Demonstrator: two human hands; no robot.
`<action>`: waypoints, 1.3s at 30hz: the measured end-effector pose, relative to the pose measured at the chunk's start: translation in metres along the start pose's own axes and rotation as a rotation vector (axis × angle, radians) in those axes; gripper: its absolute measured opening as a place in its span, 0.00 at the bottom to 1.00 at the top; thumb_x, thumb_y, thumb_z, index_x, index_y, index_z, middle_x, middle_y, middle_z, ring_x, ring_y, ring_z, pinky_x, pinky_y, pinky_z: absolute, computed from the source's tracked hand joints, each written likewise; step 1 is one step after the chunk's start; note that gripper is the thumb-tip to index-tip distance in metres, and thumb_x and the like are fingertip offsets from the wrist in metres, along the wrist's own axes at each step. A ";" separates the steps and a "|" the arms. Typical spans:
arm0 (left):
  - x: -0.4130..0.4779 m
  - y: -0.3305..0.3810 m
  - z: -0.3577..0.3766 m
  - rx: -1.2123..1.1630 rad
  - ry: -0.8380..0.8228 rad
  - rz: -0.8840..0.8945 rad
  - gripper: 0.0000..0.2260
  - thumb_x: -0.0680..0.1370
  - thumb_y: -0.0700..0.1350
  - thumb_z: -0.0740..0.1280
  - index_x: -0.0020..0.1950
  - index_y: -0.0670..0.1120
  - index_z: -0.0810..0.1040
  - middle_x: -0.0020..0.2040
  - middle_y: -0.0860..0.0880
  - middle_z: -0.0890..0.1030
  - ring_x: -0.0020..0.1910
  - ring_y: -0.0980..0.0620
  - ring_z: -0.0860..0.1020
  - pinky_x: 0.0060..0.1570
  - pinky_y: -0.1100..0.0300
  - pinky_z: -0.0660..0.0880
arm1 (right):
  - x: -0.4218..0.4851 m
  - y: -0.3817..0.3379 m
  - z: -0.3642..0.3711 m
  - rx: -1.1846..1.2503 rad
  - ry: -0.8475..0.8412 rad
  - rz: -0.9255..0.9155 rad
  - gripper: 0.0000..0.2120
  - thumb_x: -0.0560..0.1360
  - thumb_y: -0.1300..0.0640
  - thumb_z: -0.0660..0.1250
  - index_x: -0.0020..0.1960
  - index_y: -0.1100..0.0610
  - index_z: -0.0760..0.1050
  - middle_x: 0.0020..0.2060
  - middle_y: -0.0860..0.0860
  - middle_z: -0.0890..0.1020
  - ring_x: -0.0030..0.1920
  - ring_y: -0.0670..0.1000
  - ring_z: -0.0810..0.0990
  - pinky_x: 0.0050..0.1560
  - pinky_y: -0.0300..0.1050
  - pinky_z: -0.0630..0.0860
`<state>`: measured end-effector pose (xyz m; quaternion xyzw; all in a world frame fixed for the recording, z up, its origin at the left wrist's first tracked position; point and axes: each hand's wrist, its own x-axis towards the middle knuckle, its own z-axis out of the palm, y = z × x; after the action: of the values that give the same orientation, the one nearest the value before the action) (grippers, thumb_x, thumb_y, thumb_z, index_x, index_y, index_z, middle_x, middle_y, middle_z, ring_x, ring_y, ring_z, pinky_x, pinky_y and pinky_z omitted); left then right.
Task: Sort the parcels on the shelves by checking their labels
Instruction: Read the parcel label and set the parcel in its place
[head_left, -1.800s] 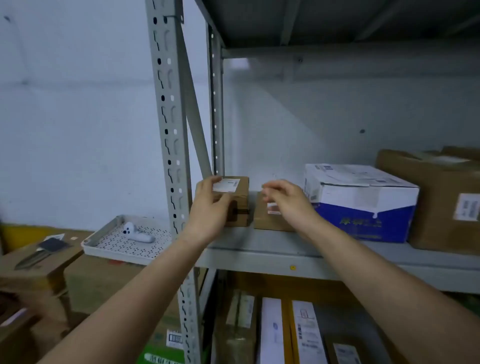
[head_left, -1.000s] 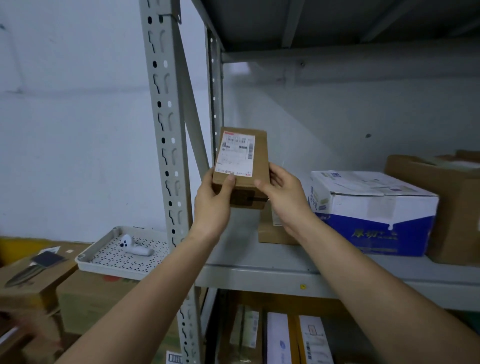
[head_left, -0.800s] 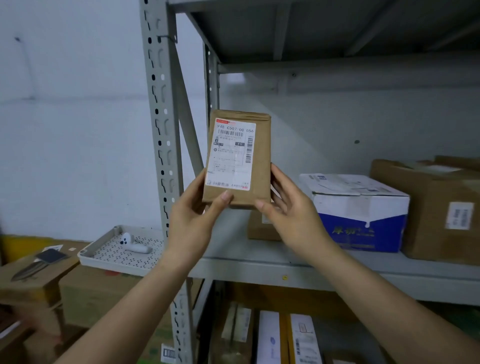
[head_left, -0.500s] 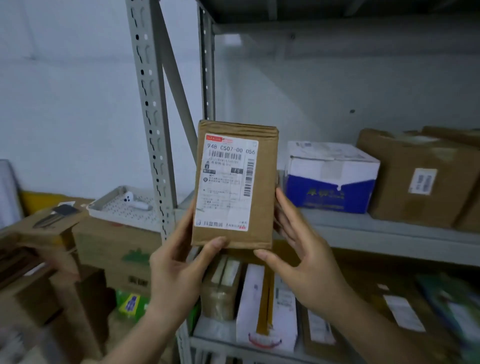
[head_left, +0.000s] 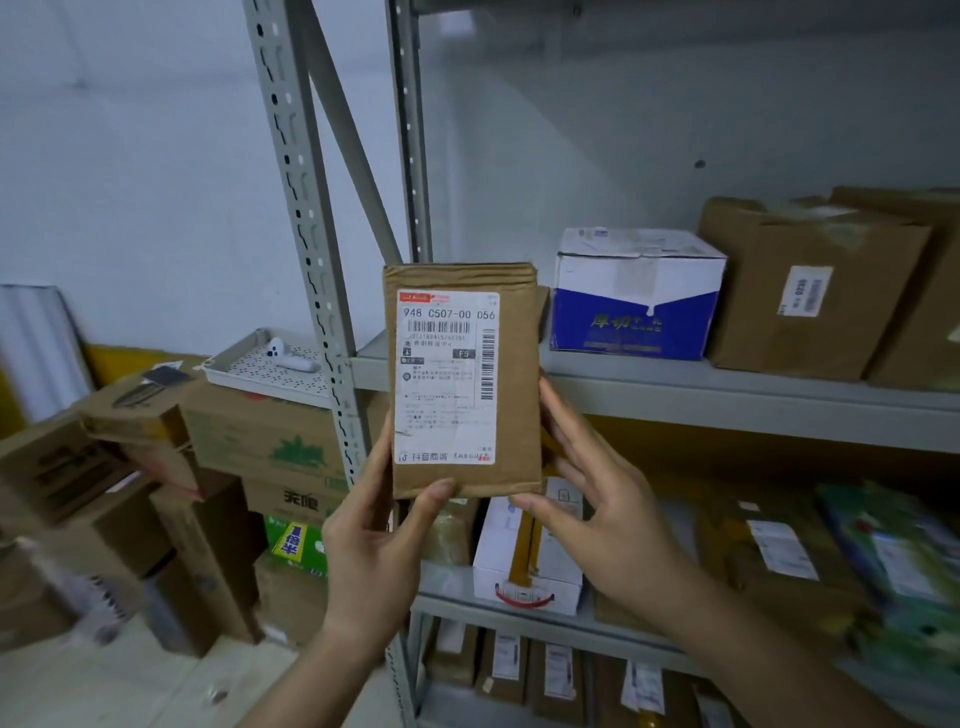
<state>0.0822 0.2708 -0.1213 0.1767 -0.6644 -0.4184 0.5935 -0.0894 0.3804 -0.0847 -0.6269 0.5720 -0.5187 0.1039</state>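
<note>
The parcel (head_left: 517, 415) stands upright in the air in front of the shelf (head_left: 727, 400), clear of it, with its label (head_left: 447, 376) turned toward you. The top line reads 948 C507-00 056. Treat the current step as the label check: this parcel is lifted and readable but not yet placed in a sorted position. The blue box (head_left: 636, 296) and brown box (head_left: 810, 291) on the shelf, and the packs (head_left: 524, 551) on the level below, probably remain to be checked; the view does not show whether any are sorted. Your left hand (head_left: 374, 545) grips the lower left corner, thumb on the front face, fingers hidden behind. Your right hand (head_left: 597, 514) holds the lower right edge, thumb under the corner, fingers loosely spread along the side and back.
</note>
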 end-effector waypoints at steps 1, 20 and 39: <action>0.000 -0.001 -0.001 0.009 0.002 0.004 0.31 0.73 0.52 0.72 0.76 0.50 0.69 0.68 0.58 0.80 0.68 0.56 0.77 0.65 0.58 0.76 | 0.000 0.001 0.001 0.000 0.001 -0.003 0.45 0.76 0.63 0.73 0.80 0.40 0.51 0.79 0.35 0.58 0.78 0.39 0.57 0.76 0.46 0.65; 0.182 -0.042 -0.010 0.136 -0.026 0.128 0.20 0.85 0.53 0.59 0.77 0.53 0.67 0.63 0.72 0.76 0.65 0.68 0.74 0.58 0.74 0.72 | 0.170 0.022 0.022 -0.250 0.086 -0.185 0.38 0.80 0.64 0.67 0.81 0.42 0.53 0.81 0.39 0.47 0.77 0.31 0.49 0.74 0.28 0.53; 0.348 -0.155 0.030 -0.108 0.042 -0.559 0.18 0.81 0.42 0.60 0.72 0.49 0.68 0.63 0.47 0.80 0.58 0.48 0.80 0.58 0.52 0.78 | 0.370 0.131 0.046 -0.204 -0.062 0.328 0.29 0.78 0.60 0.70 0.77 0.50 0.66 0.67 0.45 0.76 0.66 0.46 0.74 0.69 0.41 0.70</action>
<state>-0.0681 -0.0648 -0.0152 0.3300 -0.5541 -0.5969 0.4773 -0.2044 0.0114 -0.0030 -0.5483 0.7125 -0.4147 0.1405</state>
